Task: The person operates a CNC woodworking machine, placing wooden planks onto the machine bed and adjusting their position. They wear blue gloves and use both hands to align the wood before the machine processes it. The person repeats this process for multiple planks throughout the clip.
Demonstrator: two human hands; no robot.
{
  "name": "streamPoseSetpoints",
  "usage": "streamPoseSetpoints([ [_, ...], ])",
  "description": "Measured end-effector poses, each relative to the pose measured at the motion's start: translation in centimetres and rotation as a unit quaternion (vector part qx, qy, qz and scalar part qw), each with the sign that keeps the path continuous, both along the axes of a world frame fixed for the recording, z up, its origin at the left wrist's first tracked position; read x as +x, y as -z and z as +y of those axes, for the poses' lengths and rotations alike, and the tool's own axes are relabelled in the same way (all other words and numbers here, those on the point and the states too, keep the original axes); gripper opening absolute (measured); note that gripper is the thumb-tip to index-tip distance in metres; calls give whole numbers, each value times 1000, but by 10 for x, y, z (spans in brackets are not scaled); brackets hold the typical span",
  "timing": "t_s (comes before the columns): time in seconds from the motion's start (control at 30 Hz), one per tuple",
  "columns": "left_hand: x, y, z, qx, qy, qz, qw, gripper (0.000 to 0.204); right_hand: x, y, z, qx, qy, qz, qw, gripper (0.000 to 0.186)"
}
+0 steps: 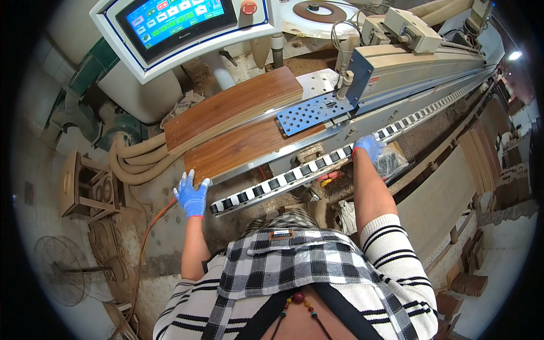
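My left hand [192,196], in a blue knit glove, is at the near left corner of a wood-grain panel [229,152]. Its fingers are spread, with the fingertips against the panel's end. That panel lies flat on the machine bed, and a stack of matching brown panels [235,105] rests just behind it. On the right, my gloved right hand [368,147] is closed over a long roller rail [290,176] with black and white rollers. Its fingertips are partly hidden. A blue perforated plate [309,117] covers the panel's right end.
A control screen [175,22] with a red button [248,7] hangs at upper left. The long machine beam [413,59] runs to the far right. Ribbed hoses [136,167], a wooden stool [85,187] and a fan [59,266] stand left. Boards [442,175] lean right.
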State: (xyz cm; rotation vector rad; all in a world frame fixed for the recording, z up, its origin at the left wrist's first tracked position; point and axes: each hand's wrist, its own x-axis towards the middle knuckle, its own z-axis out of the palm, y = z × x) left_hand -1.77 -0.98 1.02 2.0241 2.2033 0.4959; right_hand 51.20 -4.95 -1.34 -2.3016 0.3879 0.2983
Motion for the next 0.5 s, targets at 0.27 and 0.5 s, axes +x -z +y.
streamPoseSetpoints([
  [0.27,1,-2,1,0,1,3,1000,64,1,2,1,-9,0,2,1000,72],
  [0.5,0,2,3,5,14,-7,1000,64,-2,-3,1,-19,8,-6,1000,75],
])
